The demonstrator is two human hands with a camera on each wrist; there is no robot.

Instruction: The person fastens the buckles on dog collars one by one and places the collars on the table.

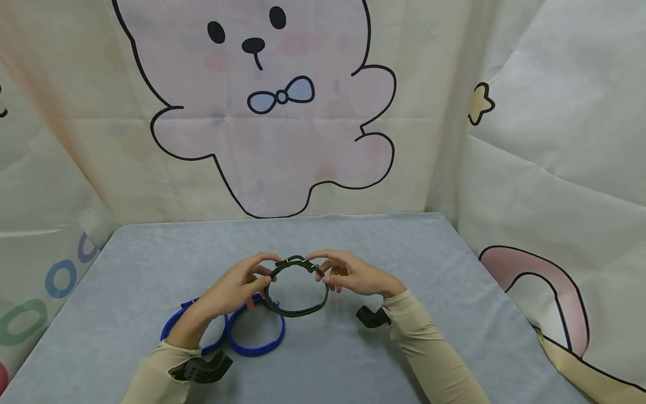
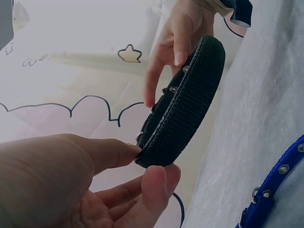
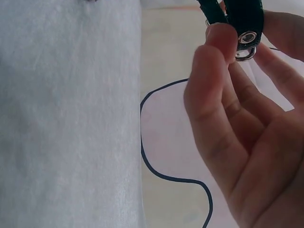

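Observation:
A dark green pet collar (image 1: 298,312), fastened into a loop, is held up over the table between both hands. My left hand (image 1: 237,287) pinches its left side between thumb and fingers. On the other side, my right hand (image 1: 357,275) pinches the collar near the metal fittings at the top. Metal eyelets line the green band (image 2: 197,102) in the left wrist view. In the right wrist view, an eyelet and a metal ring (image 3: 246,54) show right at the fingertips. Two looped blue collars (image 1: 254,352) lie beneath the left forearm, which partly hides the left one.
A grey-blue cloth covers the table (image 1: 323,370). Behind it hangs a cream curtain (image 1: 414,168) with a cartoon bear, and printed curtains (image 1: 555,140) close off both sides. Each wrist carries a black camera mount (image 1: 370,317).

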